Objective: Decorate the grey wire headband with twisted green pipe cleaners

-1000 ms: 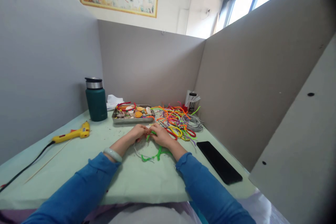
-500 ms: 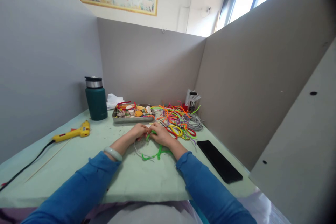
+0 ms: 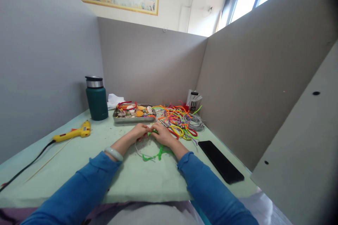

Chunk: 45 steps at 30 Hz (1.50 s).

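Note:
Near the middle of the table, my left hand (image 3: 140, 132) and my right hand (image 3: 161, 134) meet with their fingertips pinched together. Between them is a bit of green pipe cleaner (image 3: 152, 132), gripped by the right fingers. A thin grey wire (image 3: 136, 149) curves down from under the left fingers in an open loop; the left hand appears to pinch it, though its fingertips are partly hidden. More green pipe cleaner (image 3: 160, 152) wraps and hangs along the lower part of this loop, lying over the table below the right wrist.
Behind my hands stands a metal tray (image 3: 124, 121) of shells and beads, beside a heap of colourful pipe cleaners (image 3: 176, 119). A green bottle (image 3: 97, 103), a yellow glue gun (image 3: 74, 134) and a thin stick (image 3: 47, 161) are left; a black phone (image 3: 220, 161) lies right. Grey partitions (image 3: 150, 63) enclose the table.
The green piece at my fingertips has shifted slightly and its hanging end no longer shows below them. Both hands stay in nearly the same place.

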Tool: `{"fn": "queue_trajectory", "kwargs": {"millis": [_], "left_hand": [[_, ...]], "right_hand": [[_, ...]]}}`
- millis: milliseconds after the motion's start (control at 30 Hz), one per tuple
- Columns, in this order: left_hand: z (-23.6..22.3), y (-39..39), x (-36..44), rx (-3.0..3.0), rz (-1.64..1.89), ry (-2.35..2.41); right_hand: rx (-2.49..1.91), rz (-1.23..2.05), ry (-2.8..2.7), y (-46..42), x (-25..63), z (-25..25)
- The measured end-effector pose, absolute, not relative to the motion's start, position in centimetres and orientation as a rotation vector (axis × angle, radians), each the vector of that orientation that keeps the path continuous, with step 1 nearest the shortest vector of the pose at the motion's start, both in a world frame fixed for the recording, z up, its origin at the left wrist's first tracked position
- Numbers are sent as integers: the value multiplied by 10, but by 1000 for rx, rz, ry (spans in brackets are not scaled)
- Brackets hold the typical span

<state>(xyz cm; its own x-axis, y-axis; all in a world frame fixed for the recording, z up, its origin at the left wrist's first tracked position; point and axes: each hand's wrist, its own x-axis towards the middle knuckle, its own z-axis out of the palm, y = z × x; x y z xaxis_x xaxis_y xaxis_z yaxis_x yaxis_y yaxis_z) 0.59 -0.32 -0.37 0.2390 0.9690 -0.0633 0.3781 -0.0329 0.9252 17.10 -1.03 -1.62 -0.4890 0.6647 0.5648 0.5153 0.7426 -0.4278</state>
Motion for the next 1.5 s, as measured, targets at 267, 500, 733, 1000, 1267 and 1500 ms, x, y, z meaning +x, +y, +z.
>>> {"fn": "queue_trajectory", "kwargs": {"millis": [267,500,733,1000,1267,1500], "left_hand": [[0,-7,7,1609,782,1306],[-2,-8,5,1668,770,1256],[-2,-9,5,1726,744,1233],[0,-10,5,1763,702,1188],[6,-16,7,1789,680,1200],[2,-12,6,1785,691,1178]], "right_hand": [[-918,235,-2125,-8,170,-17],[-924,243,-2109,-7,170,-16],[-936,276,-2099,-7,170,-15],[-977,269,-2086,-5,171,-15],[-1000,249,-2080,-5,171,-15],[-1015,248,-2082,-5,171,-15]]}}
